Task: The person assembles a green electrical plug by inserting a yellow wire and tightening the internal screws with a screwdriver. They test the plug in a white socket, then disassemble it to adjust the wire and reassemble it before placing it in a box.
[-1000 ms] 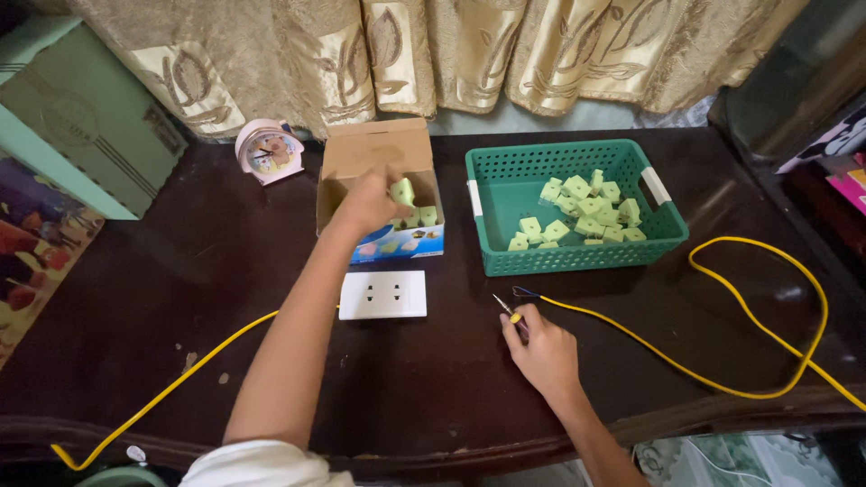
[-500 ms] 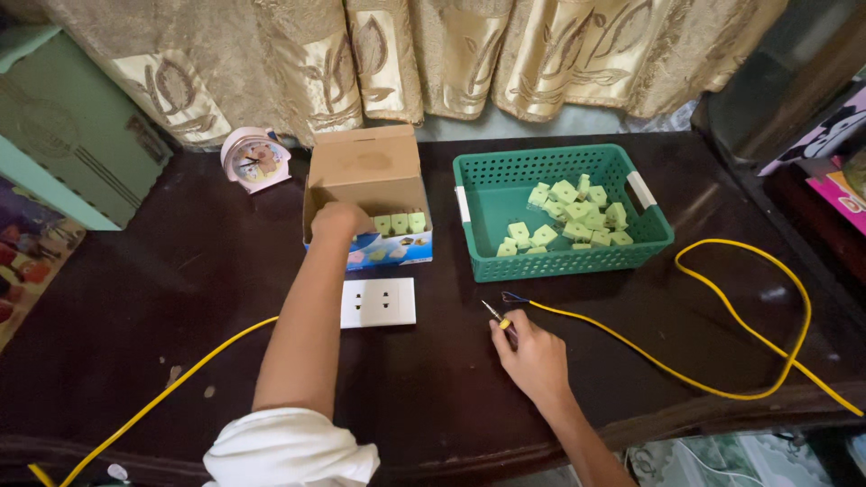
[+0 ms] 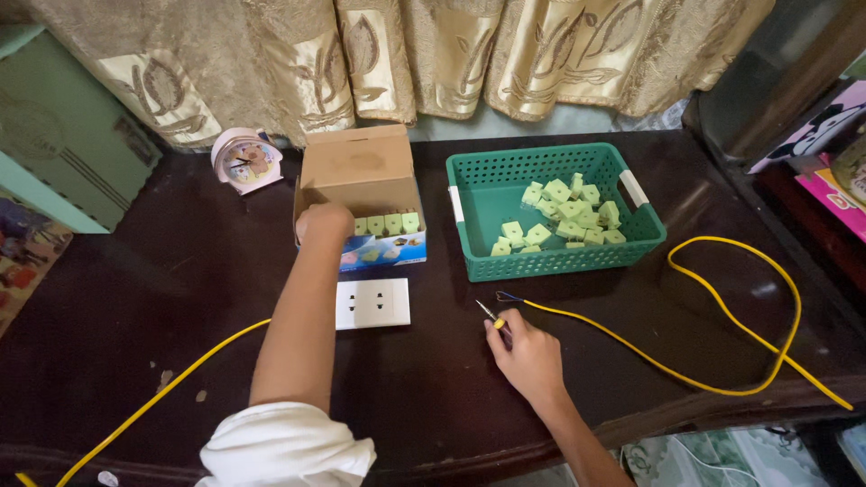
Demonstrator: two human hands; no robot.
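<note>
Left hand (image 3: 325, 221): closed, reaching into cardboard box (image 3: 361, 194) at 12 o'clock among green parts (image 3: 388, 223); whether it grips one cannot be told. Right hand (image 3: 528, 352): pinching small screwdriver (image 3: 490, 316), ready beside yellow cable (image 3: 686, 361) end. White socket plate (image 3: 373, 303) lies between.

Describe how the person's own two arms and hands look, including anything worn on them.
Both are bare. The left arm is uncovered from the wrist up to a short white fabric sleeve bunched near the shoulder. The left hand shows no glove, and no ring or watch is visible. The right hand and right forearm are likewise bare, with no sleeve, band or markings visible.
</note>
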